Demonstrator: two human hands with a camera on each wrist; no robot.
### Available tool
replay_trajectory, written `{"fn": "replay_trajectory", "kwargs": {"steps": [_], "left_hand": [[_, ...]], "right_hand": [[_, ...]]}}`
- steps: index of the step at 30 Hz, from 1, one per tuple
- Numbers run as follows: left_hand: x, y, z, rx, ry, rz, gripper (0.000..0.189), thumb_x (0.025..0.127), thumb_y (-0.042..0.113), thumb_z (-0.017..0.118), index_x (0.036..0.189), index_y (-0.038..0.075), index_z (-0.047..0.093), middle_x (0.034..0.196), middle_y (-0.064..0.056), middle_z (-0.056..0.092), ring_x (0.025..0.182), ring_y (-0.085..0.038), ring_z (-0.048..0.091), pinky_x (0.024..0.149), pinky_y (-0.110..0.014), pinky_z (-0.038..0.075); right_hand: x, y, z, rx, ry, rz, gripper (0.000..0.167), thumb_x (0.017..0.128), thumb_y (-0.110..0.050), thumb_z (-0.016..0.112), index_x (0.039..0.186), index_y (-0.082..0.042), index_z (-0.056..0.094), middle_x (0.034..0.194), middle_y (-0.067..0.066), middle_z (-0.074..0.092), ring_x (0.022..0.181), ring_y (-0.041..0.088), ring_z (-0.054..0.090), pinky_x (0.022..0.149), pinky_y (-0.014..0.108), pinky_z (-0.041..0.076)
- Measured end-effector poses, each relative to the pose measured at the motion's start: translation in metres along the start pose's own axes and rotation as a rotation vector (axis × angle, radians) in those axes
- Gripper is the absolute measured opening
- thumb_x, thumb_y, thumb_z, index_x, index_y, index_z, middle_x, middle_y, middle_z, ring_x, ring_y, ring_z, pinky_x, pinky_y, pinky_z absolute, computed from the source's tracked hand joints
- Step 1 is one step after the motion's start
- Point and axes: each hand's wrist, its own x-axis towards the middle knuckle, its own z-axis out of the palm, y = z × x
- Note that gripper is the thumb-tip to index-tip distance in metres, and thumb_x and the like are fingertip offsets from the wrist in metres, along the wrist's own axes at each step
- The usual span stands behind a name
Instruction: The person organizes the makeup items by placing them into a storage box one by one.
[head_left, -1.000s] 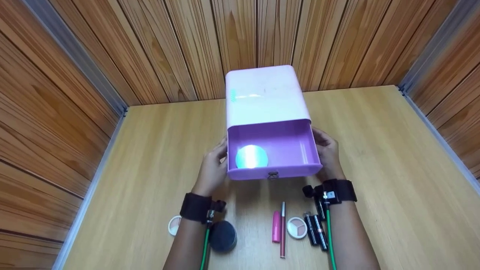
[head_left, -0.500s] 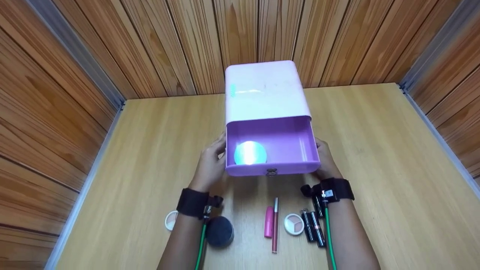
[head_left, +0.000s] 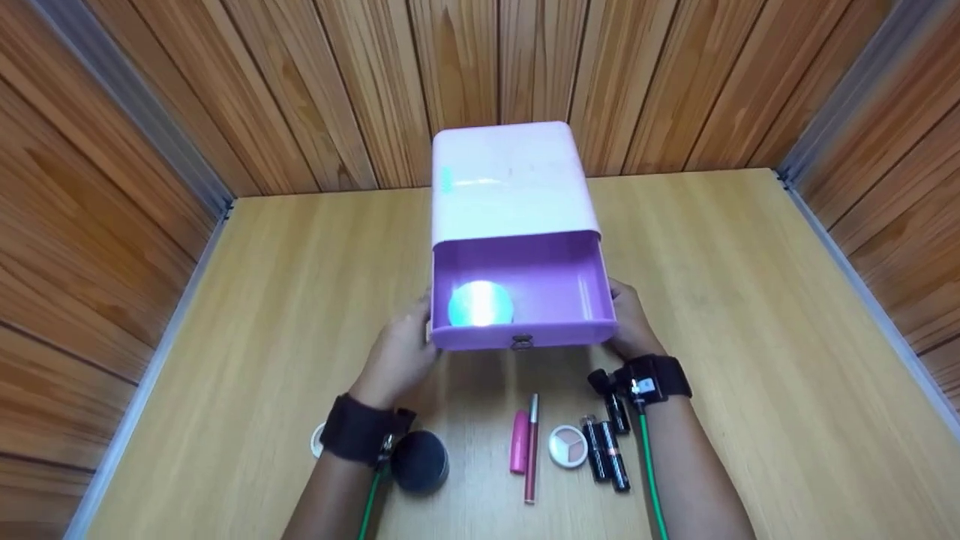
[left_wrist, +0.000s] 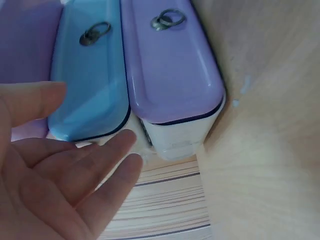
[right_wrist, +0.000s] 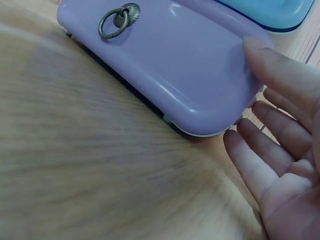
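A small drawer organizer [head_left: 510,180] with a pale top stands at the centre of the table. Its top purple drawer [head_left: 570,334] is pulled out, and a shiny bluish disc [head_left: 480,304] with strong glare lies at its front left. My left hand [head_left: 397,349] is at the organizer's left side; in the left wrist view its fingers are extended beside the closed blue drawer [left_wrist: 92,65]. On the other side, my right hand [head_left: 636,322] is partly hidden. The right wrist view shows its thumb on the bottom purple drawer [right_wrist: 175,60], fingers loosely extended near its side.
In front lie a pink tube [head_left: 519,442], a slim lip gloss-like tube [head_left: 532,450], a round three-part palette [head_left: 568,447] and several black tubes [head_left: 613,457]. A round black container [head_left: 420,462] sits beside my left forearm, which partly covers a white round item [head_left: 317,441].
The head view has shifted, so everything sits further left. My left hand has turned and slid slightly towards me along the organizer's side. The right hand has lowered a little. The top drawer stays out.
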Motion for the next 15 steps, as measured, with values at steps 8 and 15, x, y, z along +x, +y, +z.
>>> {"fn": "replay_trajectory", "kwargs": {"steps": [8,15], "left_hand": [[-0.031,0.008,-0.004,0.204,-0.125,0.208,0.047,0.090,0.016,0.070,0.136,0.016,0.056,0.117,-0.008,0.067,0.087,-0.016,0.065,0.070,-0.032,0.053],[-0.058,0.001,0.004,0.252,-0.161,0.349,0.042,0.090,0.018,0.070,0.129,0.006,0.061,0.122,-0.010,0.065,0.102,-0.022,0.066,0.082,-0.034,0.055]], "right_hand": [[0.007,0.008,-0.006,-0.008,0.025,-0.018,0.022,0.096,-0.018,0.062,0.110,-0.003,0.070,0.091,0.013,0.069,0.078,0.020,0.063,0.073,0.032,0.053],[0.010,0.026,-0.005,-0.012,0.029,0.019,0.024,0.094,-0.013,0.064,0.115,-0.004,0.069,0.098,0.013,0.070,0.086,0.022,0.064,0.078,0.033,0.053]]}}
